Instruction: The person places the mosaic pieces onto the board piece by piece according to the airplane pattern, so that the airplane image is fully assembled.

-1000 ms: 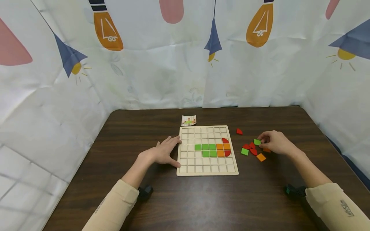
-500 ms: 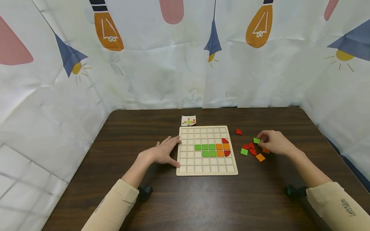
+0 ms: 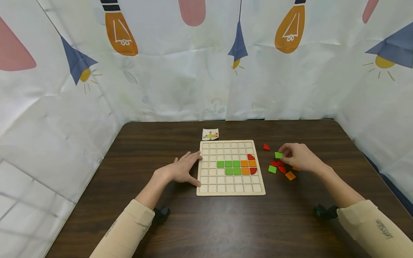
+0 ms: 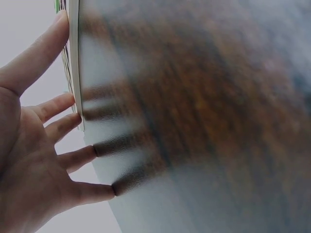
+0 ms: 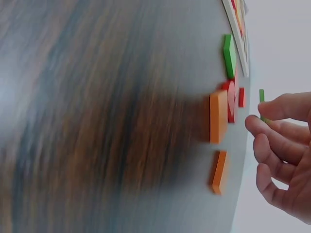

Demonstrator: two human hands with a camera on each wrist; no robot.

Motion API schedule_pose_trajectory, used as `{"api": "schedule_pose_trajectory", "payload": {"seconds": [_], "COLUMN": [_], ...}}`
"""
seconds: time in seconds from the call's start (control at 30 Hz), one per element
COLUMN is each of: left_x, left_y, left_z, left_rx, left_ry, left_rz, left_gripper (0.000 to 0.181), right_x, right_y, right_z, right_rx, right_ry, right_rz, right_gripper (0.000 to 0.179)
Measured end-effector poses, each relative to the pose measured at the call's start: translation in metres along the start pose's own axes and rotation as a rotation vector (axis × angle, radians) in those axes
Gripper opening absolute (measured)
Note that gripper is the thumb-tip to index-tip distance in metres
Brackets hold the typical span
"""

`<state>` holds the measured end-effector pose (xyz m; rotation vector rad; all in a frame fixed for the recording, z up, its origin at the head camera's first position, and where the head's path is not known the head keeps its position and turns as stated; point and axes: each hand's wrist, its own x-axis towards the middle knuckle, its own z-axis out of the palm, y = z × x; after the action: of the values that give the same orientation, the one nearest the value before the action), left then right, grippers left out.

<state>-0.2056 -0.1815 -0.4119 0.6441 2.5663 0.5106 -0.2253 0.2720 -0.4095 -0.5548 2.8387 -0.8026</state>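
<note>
My left hand rests at the left edge of the pale wooden grid board, fingers spread and straight; in the left wrist view its thumb touches the board's side. Green squares, orange squares and two red quarter-round pieces lie in the board's cells. To the right of the board, my right hand pinches a green square tile between thumb and fingers. The right wrist view shows this green tile edge-on, raised off the table.
Below the right hand lie loose red pieces, a green tile and orange tiles. One red piece lies apart, nearer the board. A small pattern card sits behind the board on the dark wooden table.
My right hand has moved left toward the board, carrying the green tile with it. The left hand and the board have stayed in place.
</note>
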Motion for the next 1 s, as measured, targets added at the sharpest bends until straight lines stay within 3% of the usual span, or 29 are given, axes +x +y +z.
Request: {"api": "schedule_pose_trajectory", "payload": {"seconds": [1.0], "left_x": [-0.001], "left_y": [0.000], "left_z": [0.000], "left_rx": [-0.005], "left_ry": [0.004], "left_rz": [-0.002], "left_gripper": [0.097], "right_x": [0.029], "right_y": [-0.041], "right_z": [0.046], "right_rx": [0.061], "right_ry": [0.026], "right_rz": [-0.165], "right_gripper": [0.024]}}
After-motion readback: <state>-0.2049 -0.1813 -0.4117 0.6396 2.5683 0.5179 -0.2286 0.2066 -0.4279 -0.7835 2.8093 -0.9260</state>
